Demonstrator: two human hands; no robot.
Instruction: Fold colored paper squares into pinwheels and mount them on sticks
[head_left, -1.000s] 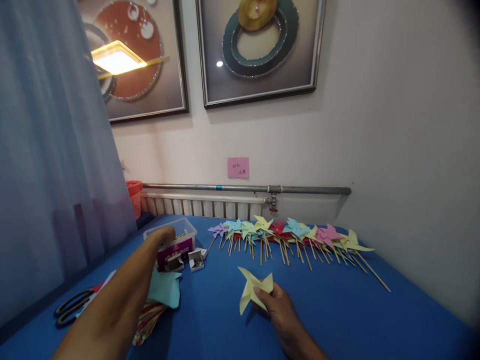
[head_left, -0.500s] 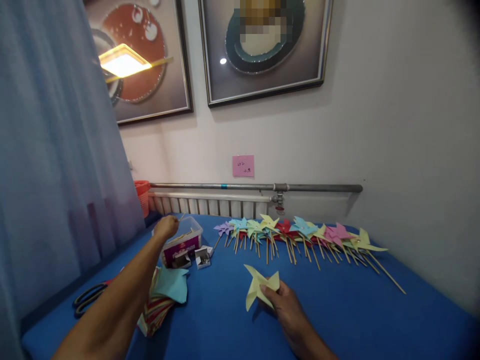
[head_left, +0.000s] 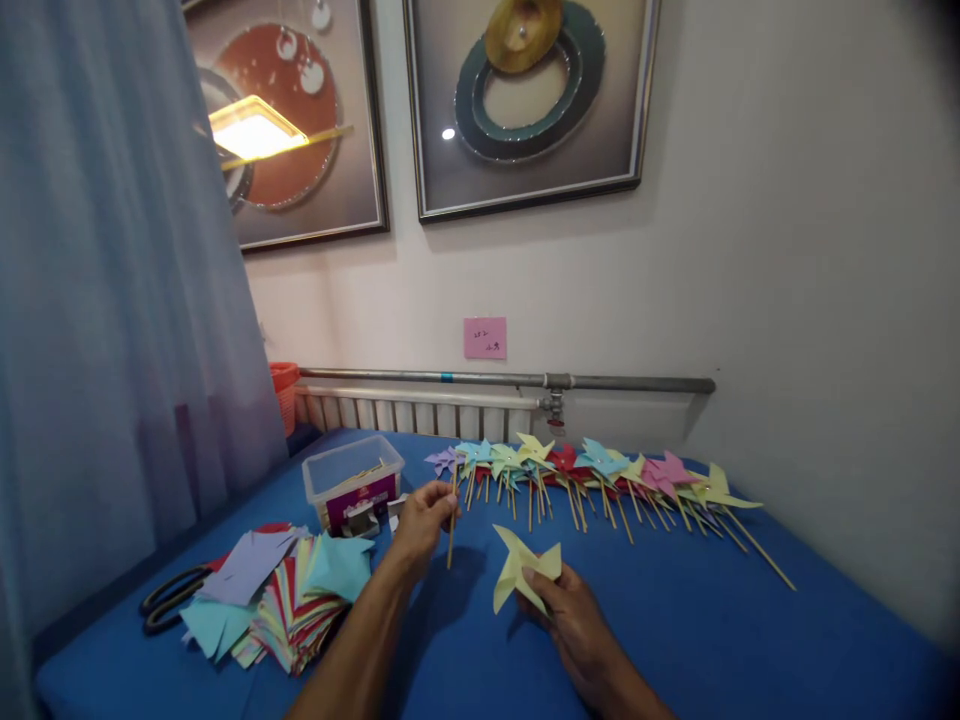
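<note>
My left hand (head_left: 424,512) pinches a thin wooden stick (head_left: 451,538), held nearly upright above the blue table (head_left: 675,620). My right hand (head_left: 564,612) grips a folded yellow paper pinwheel head (head_left: 521,577), pressing it against the table just right of the stick. The two hands are close together but apart. A clear plastic box (head_left: 351,476) holding more sticks stands to the left of my left hand.
A row of several finished pinwheels on sticks (head_left: 600,475) lies along the table's far side. A stack of coloured paper squares (head_left: 289,600) and black scissors (head_left: 169,598) lie at the left. Small cardboard boxes (head_left: 371,518) sit by the plastic box. A curtain (head_left: 112,300) hangs at the left.
My left hand pulled back from the plastic box with a stick and moved right, toward the yellow pinwheel. The right hand kept its hold in about the same place.
</note>
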